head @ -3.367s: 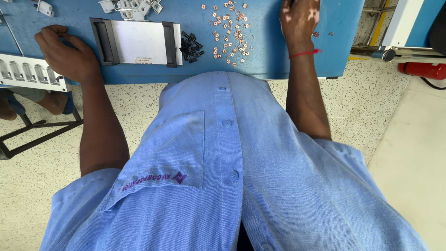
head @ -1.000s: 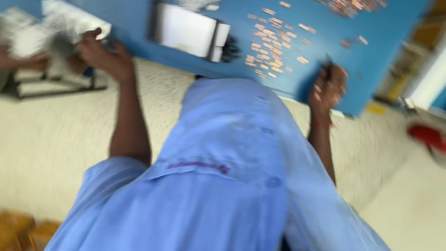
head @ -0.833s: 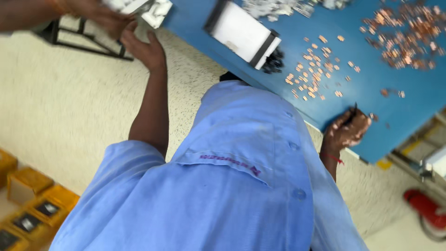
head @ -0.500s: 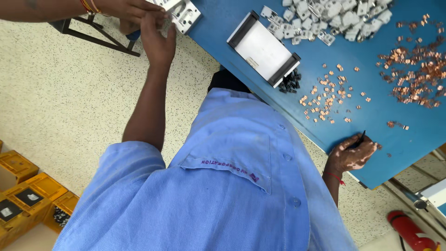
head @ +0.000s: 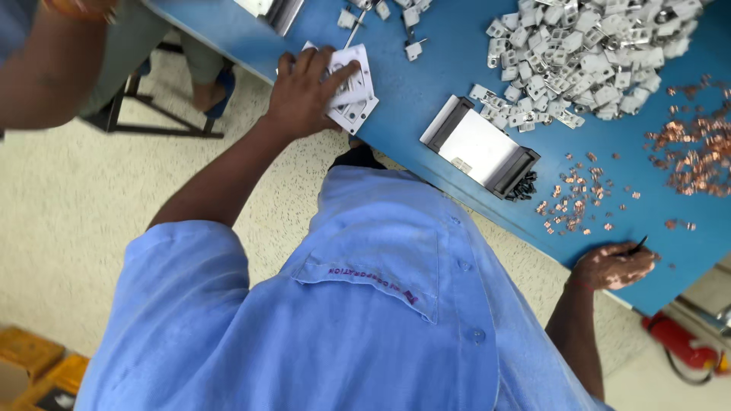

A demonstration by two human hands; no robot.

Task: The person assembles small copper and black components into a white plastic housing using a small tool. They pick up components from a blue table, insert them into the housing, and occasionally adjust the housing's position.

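Note:
My left hand (head: 304,91) presses down on a white plastic holder (head: 352,90) with small slots, lying at the edge of the blue table (head: 426,68). At the table's near edge my right hand (head: 613,262), with a red band at the wrist, is closed on a thin dark tool (head: 640,243). Between the hands sits a white tray with dark ends (head: 480,144), a small heap of black screws (head: 522,186) beside it. Small copper pieces (head: 577,204) are scattered near my right hand.
A big pile of pale grey plastic housings (head: 586,53) and a heap of copper pieces (head: 697,156) lie farther back. Another person's arm (head: 46,68) and a dark stool frame (head: 145,114) are at the upper left. Red extinguisher (head: 678,346) lower right, yellow crates (head: 30,358) lower left.
The view has swung round. My left hand came back from the other person's hand at the left and now lies on the white holder. My right hand stayed at the table edge with the tool.

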